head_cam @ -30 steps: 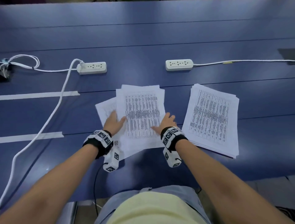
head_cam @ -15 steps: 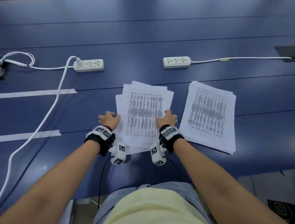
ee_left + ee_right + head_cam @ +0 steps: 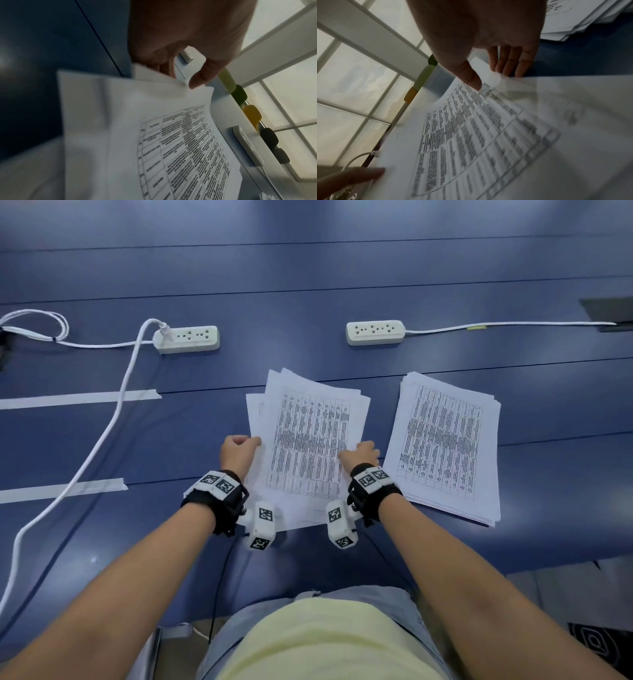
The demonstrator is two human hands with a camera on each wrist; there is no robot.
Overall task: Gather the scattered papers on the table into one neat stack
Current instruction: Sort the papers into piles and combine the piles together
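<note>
A loose bundle of printed papers (image 3: 308,440) lies in the middle of the blue table (image 3: 342,268), its sheets fanned and slightly askew. My left hand (image 3: 251,441) grips the bundle's left edge. In the left wrist view the thumb (image 3: 200,78) sits on top and the fingers curl underneath the papers (image 3: 154,135). My right hand (image 3: 349,451) pinches the right edge, thumb (image 3: 471,77) on the top sheet (image 3: 479,135) and fingers (image 3: 510,65) at the rim. A second, tidier stack (image 3: 445,446) rests just to the right.
Two white power strips (image 3: 187,338) (image 3: 375,332) lie beyond the papers. A thick white cable (image 3: 113,419) runs down the table's left side. Two strips of white tape (image 3: 78,398) (image 3: 61,489) are stuck at the left. The table's front edge is close to my body.
Both hands went from lying flat on the sheets to gripping the bundle's side edges. The sheets were pushed together; the one sticking out at the left is now tucked in.
</note>
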